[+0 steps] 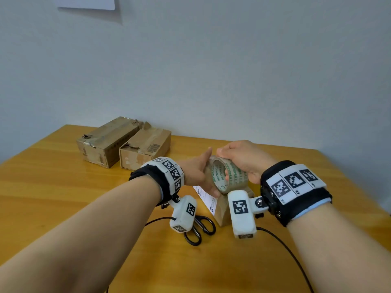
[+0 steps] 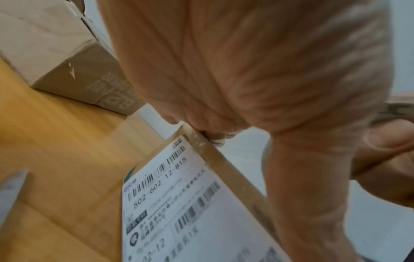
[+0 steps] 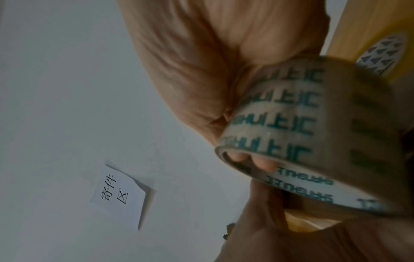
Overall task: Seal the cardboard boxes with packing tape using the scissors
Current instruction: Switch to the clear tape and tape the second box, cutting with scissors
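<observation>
A roll of clear packing tape [image 1: 237,174] with green print is held above a small cardboard box [image 1: 222,210] that carries a white shipping label [image 1: 208,199]. My right hand [image 1: 234,157] grips the roll from above, and fingertips show inside its core in the right wrist view, where the tape roll [image 3: 313,124] fills the right side. My left hand [image 1: 203,172] holds the roll's left rim, thumb up along it and fingers underneath. Black-handled scissors [image 1: 201,227] lie on the table under my left wrist. The left wrist view shows the labelled box [image 2: 179,203] close below my palm.
Two worn cardboard boxes [image 1: 105,142] [image 1: 146,149] stand side by side at the back left of the wooden table [image 1: 63,187]. Black cables [image 1: 285,250] trail over the near table. A paper note [image 3: 121,193] hangs on the wall behind.
</observation>
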